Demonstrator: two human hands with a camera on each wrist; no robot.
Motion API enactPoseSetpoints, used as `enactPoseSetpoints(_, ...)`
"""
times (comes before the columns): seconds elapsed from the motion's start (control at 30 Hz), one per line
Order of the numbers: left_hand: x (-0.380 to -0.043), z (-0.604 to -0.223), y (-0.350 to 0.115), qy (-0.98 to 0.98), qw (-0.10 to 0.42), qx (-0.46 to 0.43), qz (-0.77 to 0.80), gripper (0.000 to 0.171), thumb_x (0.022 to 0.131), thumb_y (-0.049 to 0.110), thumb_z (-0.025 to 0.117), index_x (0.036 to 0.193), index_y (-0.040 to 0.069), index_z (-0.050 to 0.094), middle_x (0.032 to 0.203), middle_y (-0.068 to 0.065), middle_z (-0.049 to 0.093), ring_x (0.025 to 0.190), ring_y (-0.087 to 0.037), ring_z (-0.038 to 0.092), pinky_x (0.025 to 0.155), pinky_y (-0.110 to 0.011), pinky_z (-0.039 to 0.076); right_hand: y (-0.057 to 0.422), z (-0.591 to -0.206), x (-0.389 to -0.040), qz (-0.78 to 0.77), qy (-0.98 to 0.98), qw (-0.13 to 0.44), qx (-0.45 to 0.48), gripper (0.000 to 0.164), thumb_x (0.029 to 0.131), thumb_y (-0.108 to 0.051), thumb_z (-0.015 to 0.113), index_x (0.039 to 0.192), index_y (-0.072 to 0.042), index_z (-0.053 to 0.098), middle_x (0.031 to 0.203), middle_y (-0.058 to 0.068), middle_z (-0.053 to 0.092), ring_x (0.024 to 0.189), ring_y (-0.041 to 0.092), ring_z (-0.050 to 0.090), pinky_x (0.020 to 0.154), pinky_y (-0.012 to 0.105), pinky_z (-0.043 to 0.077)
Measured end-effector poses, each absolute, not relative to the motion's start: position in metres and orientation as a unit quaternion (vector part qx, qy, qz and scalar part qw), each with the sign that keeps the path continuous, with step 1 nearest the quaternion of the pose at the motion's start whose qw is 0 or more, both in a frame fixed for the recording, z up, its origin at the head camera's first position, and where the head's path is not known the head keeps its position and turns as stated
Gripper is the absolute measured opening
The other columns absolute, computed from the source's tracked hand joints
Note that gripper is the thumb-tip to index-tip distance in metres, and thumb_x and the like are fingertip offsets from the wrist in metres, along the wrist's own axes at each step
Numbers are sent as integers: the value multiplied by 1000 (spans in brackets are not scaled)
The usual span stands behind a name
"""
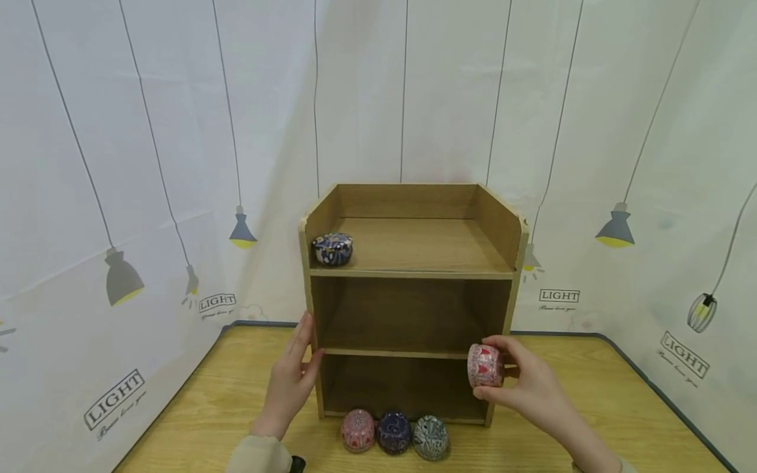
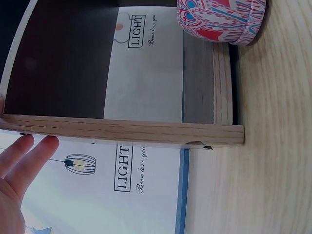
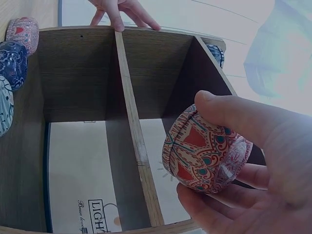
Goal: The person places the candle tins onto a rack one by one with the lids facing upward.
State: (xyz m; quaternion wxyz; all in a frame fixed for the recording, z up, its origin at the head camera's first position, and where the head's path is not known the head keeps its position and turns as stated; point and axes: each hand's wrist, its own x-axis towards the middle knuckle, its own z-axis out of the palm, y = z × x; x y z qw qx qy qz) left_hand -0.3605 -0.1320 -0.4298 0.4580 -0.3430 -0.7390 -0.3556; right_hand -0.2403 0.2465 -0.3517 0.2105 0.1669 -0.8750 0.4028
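My right hand grips a small round tin with a red and pink pattern, thumb on one side and fingers on the other. The tin is held up in front of the right side of a wooden shelf unit, near its middle board; in the right wrist view the tin lies tilted. With fingers extended, my left hand rests against the unit's left side panel. A blue floral tin sits on the top level at the left.
In a row on the table, before the unit's base, stand a pink tin, a dark blue tin and a green-and-white tin. A white sheet printed with lamps hangs behind and at both sides.
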Motion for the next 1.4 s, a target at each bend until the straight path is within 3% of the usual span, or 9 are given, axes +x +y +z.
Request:
enactPoseSetpoints(0.4, -360, -430, -132, -740, 454, -343, -359, 79, 78, -15, 70, 148, 2, 37, 152, -15, 36, 121, -20, 53, 61, -15, 55, 244, -347, -240, 409, -874, 202, 165, 69, 67, -18, 91, 124, -3, 55, 107, 6, 62, 91, 19, 61, 74, 27, 57)
enactPoseSetpoints(1.13, -357, -428, -133, -750, 446, -337, -353, 77, 82, -10, 69, 150, 3, 34, 153, -14, 34, 120, -27, 53, 63, -17, 55, 236, -343, -244, 416, -873, 199, 159, 69, 66, -16, 91, 124, -7, 53, 109, 8, 61, 90, 20, 63, 75, 30, 57)
enactPoseSetpoints(1.4, -359, -430, -133, -747, 451, -337, -354, 77, 82, -10, 70, 149, 3, 35, 152, -14, 35, 123, -23, 51, 63, -17, 56, 234, -339, -245, 412, -872, 202, 172, 79, 68, -18, 90, 136, -8, 52, 116, 12, 61, 90, 19, 63, 75, 30, 57)
